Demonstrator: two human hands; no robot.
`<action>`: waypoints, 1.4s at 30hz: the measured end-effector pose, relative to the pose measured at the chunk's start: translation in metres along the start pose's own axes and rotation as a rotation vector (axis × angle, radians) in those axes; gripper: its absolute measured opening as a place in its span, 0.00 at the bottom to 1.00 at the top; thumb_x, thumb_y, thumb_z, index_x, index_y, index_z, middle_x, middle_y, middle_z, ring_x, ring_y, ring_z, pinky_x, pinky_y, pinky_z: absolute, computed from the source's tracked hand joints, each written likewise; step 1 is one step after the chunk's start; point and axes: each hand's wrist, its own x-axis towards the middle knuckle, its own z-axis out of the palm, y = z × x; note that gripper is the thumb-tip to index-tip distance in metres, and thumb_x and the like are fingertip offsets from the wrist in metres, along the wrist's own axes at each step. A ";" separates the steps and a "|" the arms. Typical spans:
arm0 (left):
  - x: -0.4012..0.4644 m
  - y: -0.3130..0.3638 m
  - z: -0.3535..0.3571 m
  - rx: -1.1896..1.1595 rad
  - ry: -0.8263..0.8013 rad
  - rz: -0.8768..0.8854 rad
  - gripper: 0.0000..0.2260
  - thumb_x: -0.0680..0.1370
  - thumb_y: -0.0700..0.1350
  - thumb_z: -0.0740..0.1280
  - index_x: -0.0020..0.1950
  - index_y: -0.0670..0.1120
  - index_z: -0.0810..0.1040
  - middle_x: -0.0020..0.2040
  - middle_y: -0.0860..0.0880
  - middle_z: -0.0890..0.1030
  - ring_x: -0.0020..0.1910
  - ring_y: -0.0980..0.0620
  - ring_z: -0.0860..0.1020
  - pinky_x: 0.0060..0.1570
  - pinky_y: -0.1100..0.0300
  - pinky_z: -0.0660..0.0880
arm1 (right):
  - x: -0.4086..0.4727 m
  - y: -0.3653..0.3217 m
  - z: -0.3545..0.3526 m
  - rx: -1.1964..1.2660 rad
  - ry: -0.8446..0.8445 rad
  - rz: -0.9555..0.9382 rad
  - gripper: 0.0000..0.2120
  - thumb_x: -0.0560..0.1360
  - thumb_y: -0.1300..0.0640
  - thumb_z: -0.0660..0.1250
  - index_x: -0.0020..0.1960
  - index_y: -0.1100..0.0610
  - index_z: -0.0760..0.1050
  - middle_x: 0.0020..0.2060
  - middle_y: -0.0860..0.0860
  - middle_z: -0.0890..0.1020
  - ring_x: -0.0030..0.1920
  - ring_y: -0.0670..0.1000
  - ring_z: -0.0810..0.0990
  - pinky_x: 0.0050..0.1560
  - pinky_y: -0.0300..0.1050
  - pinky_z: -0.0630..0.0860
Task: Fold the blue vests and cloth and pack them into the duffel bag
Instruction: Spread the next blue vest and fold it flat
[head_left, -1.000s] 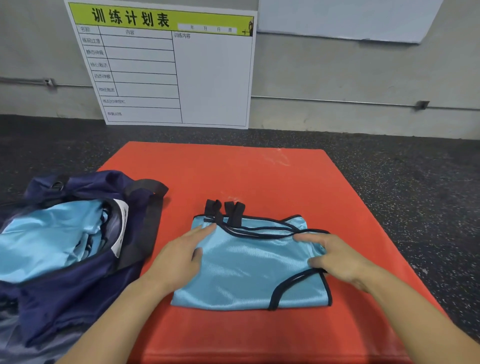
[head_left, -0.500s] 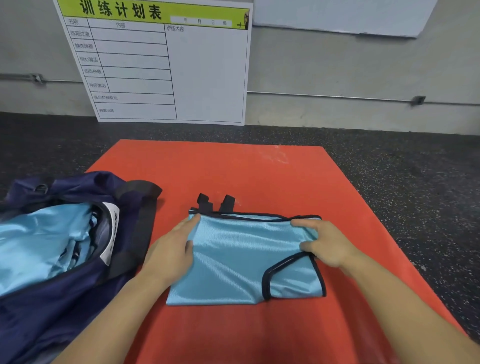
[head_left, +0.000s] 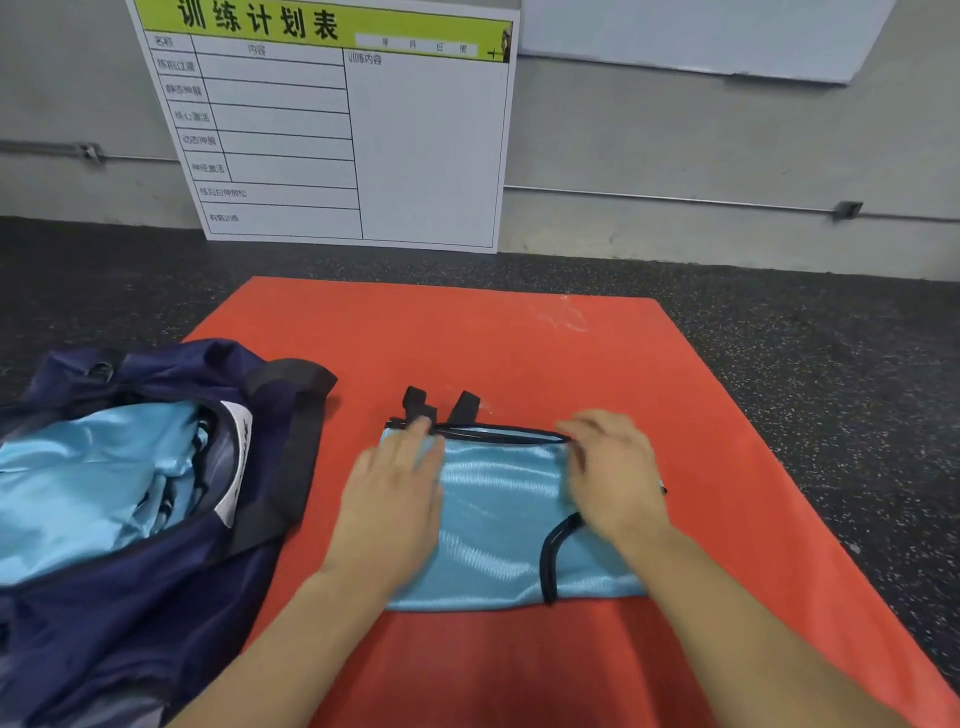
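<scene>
Both hands lie flat with fingers spread on the folded blue vest (head_left: 498, 519), left hand (head_left: 395, 499) on its left part, right hand (head_left: 613, 478) on its right; the duffel bag (head_left: 156, 597) sits left of it, open. Slick fabric may slide and spring unfolded if lifted loosely

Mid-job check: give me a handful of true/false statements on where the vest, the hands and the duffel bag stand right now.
1. Both hands rest on the folded blue vest. True: left hand, right hand.
2. The vest lies on the dark floor. False: it lies on the red mat.
3. The duffel bag is open with light blue fabric inside. True.
4. The bag sits to the right of the vest. False: it is on the left.
5. The vest's black straps point toward the person. False: they point toward the wall.
</scene>
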 end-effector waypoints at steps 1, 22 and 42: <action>-0.002 0.010 0.005 -0.018 -0.010 0.069 0.19 0.78 0.47 0.65 0.68 0.47 0.76 0.73 0.45 0.73 0.69 0.44 0.73 0.64 0.47 0.73 | -0.001 -0.019 0.007 0.055 -0.046 -0.106 0.16 0.80 0.59 0.64 0.65 0.52 0.81 0.63 0.50 0.81 0.64 0.55 0.76 0.71 0.50 0.69; -0.016 -0.003 0.012 -0.066 -0.169 -0.065 0.33 0.81 0.60 0.43 0.82 0.44 0.56 0.82 0.48 0.54 0.82 0.52 0.50 0.78 0.53 0.42 | -0.013 0.008 0.025 -0.180 -0.357 0.152 0.30 0.85 0.43 0.38 0.84 0.53 0.42 0.83 0.51 0.42 0.82 0.53 0.37 0.81 0.54 0.37; -0.029 0.012 0.030 -0.096 -0.180 -0.030 0.29 0.82 0.55 0.51 0.79 0.41 0.65 0.80 0.45 0.63 0.80 0.49 0.59 0.75 0.51 0.51 | -0.021 -0.036 0.035 -0.045 -0.424 -0.166 0.32 0.81 0.39 0.36 0.83 0.46 0.44 0.83 0.49 0.43 0.82 0.51 0.37 0.81 0.51 0.37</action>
